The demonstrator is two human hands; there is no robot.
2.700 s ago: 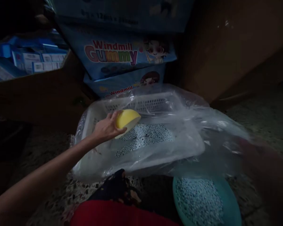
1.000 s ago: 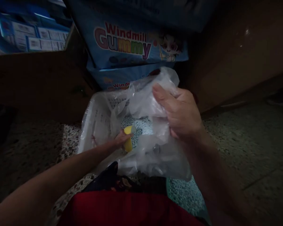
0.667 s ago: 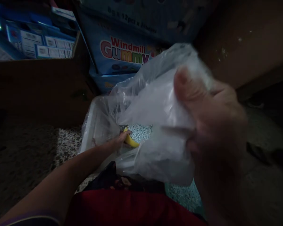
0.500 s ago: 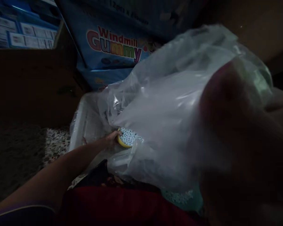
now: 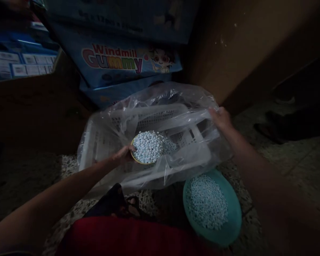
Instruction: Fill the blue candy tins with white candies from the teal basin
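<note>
My left hand (image 5: 124, 153) grips the rim of a yellow bowl (image 5: 135, 160) heaped with small pale blue and white pellets (image 5: 149, 145). The bowl is inside a clear plastic bag (image 5: 160, 170) that lines a white perforated crate (image 5: 88, 142). More pellets lie at the bottom of the bag, just right of the bowl. At the right end of the crate, my right hand (image 5: 221, 117) is closed on the edge of the bag and holds it out to the side.
A teal basin (image 5: 236, 220) of similar pellets stands on the speckled floor at the front right. Blue gummy cartons (image 5: 114, 64) are stacked behind the crate. A cardboard box (image 5: 29, 106) stands left, and a large brown carton (image 5: 245, 46) stands right.
My right hand has moved down and away with the bag's edge, so the bag no longer covers the crate and basin. The bowl's heap now shows fully.
</note>
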